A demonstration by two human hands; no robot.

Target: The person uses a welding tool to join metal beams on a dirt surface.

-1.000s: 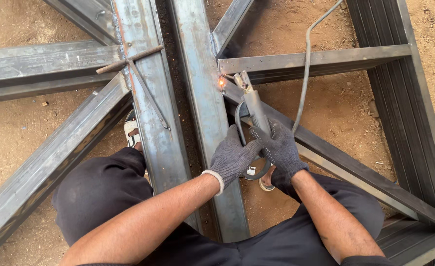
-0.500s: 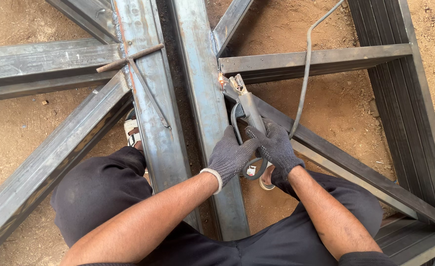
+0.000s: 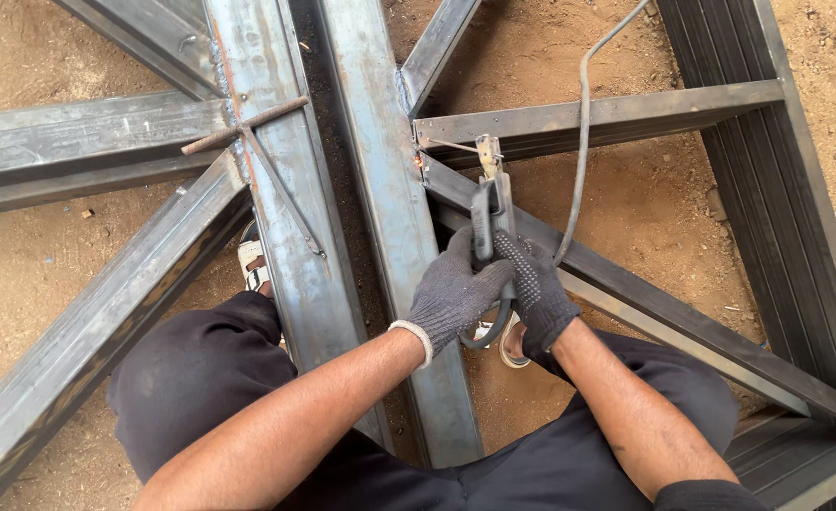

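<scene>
Steel frame joint (image 3: 420, 156) is being welded; electrode holder (image 3: 490, 213) is gripped by left hand (image 3: 451, 291) and right hand (image 3: 536, 289); steady aim seems needed.

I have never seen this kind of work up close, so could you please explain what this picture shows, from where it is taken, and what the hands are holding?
The picture comes from a camera worn on the person's head, looking down at their own arms and knees. Both hands wear dark knitted gloves. The left hand and right hand together grip a welding electrode holder, whose thin rod reaches toward a small glowing spot on a joint. A grey cable runs away from the holder. All around lies a frame of steel beams on sandy ground. A loose rusty rod rests across one beam.
</scene>
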